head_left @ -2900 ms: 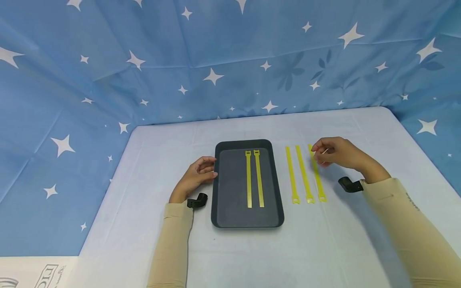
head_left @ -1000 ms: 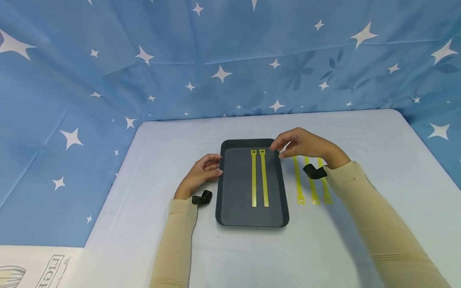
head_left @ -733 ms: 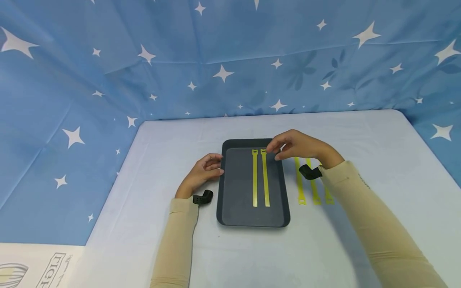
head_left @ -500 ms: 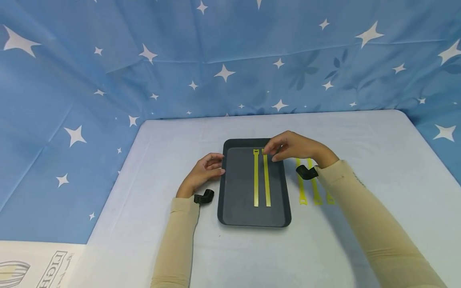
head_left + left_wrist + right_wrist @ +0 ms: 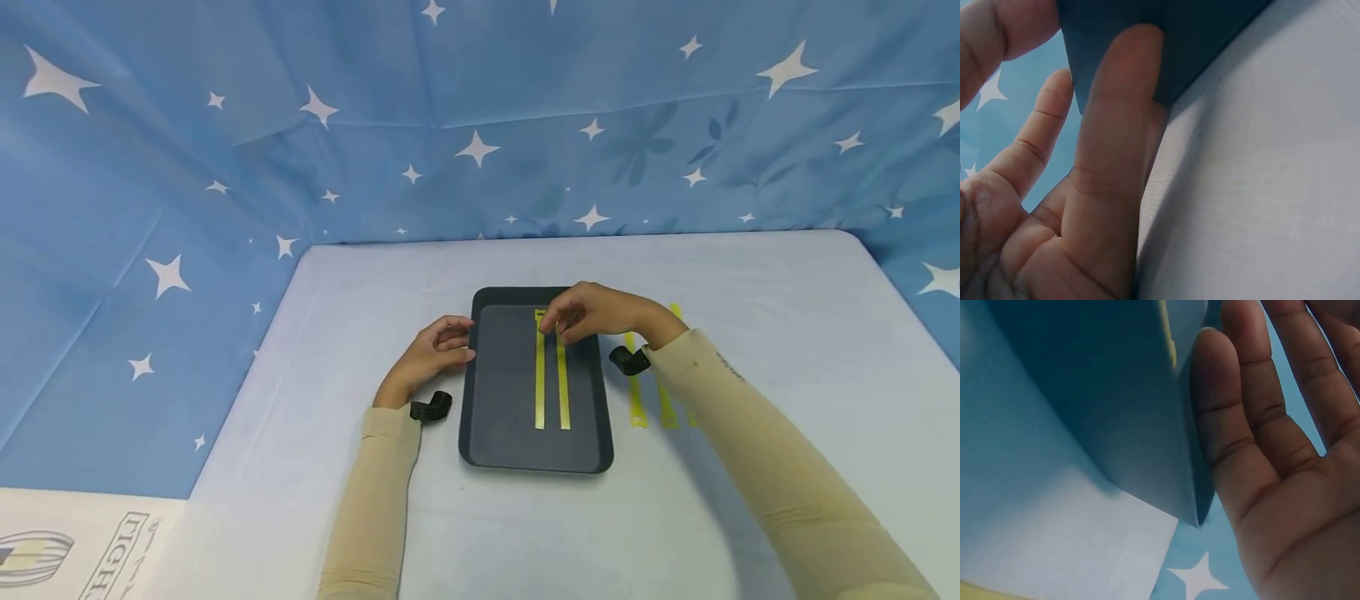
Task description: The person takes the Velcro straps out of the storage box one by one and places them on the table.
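Straps, yellow, two lying in dark tray, centre of frame; likely light, pliable, best pinched at upper ends. Right hand over those, thumb and fingertips narrowly apart, contact unclear. Left hand loosely spread, touching tray's left wall.

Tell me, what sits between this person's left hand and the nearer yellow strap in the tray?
Between the left hand and that yellow strap, the head view shows the left wall of the dark grey tray, then bare tray floor.
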`<state>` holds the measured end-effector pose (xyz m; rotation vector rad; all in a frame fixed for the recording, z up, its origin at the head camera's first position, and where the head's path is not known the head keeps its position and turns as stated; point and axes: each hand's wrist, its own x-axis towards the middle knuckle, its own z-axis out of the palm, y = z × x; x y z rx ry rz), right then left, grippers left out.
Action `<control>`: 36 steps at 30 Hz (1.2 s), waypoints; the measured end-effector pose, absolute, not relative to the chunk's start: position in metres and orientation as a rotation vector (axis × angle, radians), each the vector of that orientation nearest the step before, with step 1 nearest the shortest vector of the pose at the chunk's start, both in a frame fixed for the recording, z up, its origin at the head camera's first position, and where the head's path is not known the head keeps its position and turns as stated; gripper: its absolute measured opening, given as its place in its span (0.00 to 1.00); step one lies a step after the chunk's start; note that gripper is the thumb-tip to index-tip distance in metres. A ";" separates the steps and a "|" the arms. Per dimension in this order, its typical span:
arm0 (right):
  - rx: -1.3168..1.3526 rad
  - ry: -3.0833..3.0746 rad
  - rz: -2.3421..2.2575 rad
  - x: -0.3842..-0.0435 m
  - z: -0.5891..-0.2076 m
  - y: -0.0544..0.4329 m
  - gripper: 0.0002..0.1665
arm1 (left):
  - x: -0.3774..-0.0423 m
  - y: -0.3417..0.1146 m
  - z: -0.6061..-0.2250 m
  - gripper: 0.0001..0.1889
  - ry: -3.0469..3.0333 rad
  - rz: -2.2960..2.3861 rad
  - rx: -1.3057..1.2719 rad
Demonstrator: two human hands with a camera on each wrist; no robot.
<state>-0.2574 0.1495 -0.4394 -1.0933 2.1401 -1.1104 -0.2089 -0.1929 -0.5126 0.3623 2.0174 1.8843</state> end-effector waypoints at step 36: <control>-1.189 2.293 -0.861 -0.267 -0.470 0.116 0.12 | -0.209 -0.193 -0.511 0.30 2.007 1.890 0.330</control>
